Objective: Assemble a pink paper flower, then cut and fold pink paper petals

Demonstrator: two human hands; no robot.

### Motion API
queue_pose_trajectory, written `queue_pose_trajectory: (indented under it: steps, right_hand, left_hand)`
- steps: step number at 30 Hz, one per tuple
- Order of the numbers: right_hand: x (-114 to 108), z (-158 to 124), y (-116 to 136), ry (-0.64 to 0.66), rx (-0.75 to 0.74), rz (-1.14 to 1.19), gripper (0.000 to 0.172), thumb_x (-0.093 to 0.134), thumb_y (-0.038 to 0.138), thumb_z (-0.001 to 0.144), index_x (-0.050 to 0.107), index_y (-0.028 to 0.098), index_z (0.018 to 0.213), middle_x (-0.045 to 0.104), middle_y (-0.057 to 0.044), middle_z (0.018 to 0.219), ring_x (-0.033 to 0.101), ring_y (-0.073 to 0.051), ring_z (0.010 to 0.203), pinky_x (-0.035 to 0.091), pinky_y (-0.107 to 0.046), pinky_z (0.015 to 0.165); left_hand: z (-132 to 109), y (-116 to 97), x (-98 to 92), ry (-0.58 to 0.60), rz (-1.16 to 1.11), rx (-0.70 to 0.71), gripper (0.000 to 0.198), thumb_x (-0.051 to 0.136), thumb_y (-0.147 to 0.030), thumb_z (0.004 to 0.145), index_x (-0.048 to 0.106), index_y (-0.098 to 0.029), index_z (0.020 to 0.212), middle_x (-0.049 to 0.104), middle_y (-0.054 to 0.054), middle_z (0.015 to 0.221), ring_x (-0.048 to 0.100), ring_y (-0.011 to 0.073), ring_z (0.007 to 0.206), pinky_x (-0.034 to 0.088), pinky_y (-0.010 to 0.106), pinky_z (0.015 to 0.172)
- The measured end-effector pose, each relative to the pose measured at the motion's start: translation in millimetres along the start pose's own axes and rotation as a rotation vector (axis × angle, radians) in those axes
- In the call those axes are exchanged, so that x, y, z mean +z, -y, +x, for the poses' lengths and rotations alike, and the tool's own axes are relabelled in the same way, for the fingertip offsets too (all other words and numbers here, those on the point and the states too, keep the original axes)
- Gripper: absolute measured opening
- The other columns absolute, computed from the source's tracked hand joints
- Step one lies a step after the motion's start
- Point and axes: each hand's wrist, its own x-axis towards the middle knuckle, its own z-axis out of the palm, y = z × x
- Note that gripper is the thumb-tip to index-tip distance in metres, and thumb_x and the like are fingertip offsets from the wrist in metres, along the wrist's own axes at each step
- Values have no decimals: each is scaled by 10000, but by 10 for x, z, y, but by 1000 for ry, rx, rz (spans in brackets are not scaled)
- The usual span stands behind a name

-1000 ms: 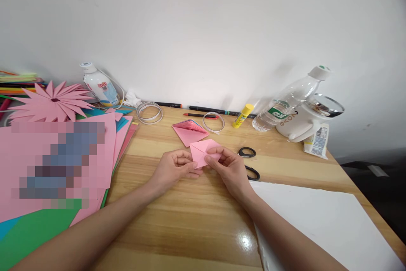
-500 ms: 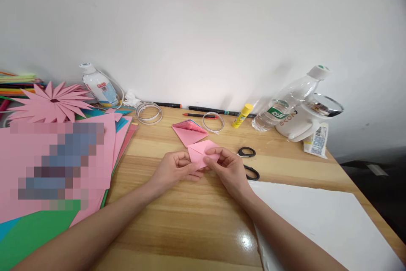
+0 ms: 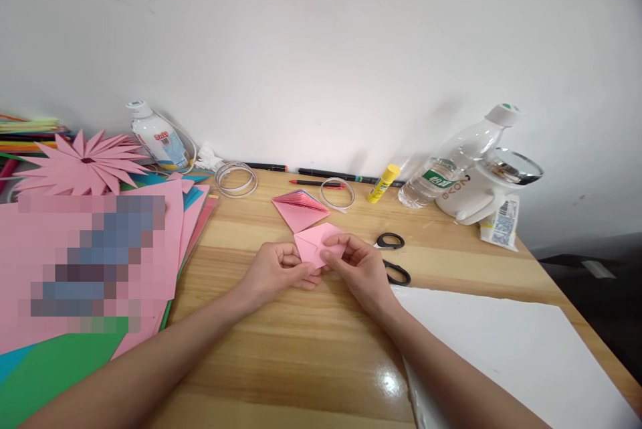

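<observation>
A small folded pink paper [image 3: 311,245] with crease lines is pinched between both hands above the wooden table. My left hand [image 3: 281,268] grips its lower left corner between thumb and fingers. On the right side, my right hand [image 3: 357,265] has its thumb and curled forefinger closed on the sheet. Just behind the held piece lies a stack of folded pink papers [image 3: 299,210]. Close to the right hand are the black handles of a pair of scissors [image 3: 396,273]; its blades are mostly hidden behind that hand.
At left, a pink paper star [image 3: 87,161] and coloured sheets [image 3: 75,369] are piled. Along the wall stand a white bottle [image 3: 158,138], tape rolls [image 3: 235,180], a pen [image 3: 317,184], a yellow glue stick [image 3: 383,184], a water bottle [image 3: 441,175] and a white mug [image 3: 464,198]. A white board [image 3: 501,342] lies front right.
The held pink paper has shifted very slightly left, and the right hand has moved a little left with it. Both hands keep their grip.
</observation>
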Motion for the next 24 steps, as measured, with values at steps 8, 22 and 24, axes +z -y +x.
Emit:
queue_pose_trajectory:
  steps: [8, 22, 24]
  right_hand:
    - [4, -18, 16, 129, -25, 34, 411, 707, 195, 631, 513, 200, 993, 611, -6, 794, 591, -131, 684, 508, -264, 638]
    - [19, -6, 72, 72, 6, 204, 516, 653, 133, 656, 380, 232, 1082, 646, 4, 811, 639, -131, 669, 550, -287, 636]
    - [22, -7, 83, 63, 11, 218, 531, 652, 149, 659, 363, 226, 1098, 647, 10, 770, 645, -140, 633, 554, -298, 615]
  left_hand:
    - [-56, -25, 22, -28, 48, 59, 345, 753, -251, 578, 651, -60, 847, 720, 105, 753, 683, 207, 680, 568, 318, 675]
    - [-19, 9, -16, -25, 64, 89, 333, 730, -241, 622, 648, -77, 900, 721, 119, 822, 685, 227, 731, 566, 334, 702]
    - [-15, 1, -33, -16, 74, 91, 315, 727, -242, 626, 653, -83, 888, 722, 109, 800, 685, 213, 714, 566, 318, 687]
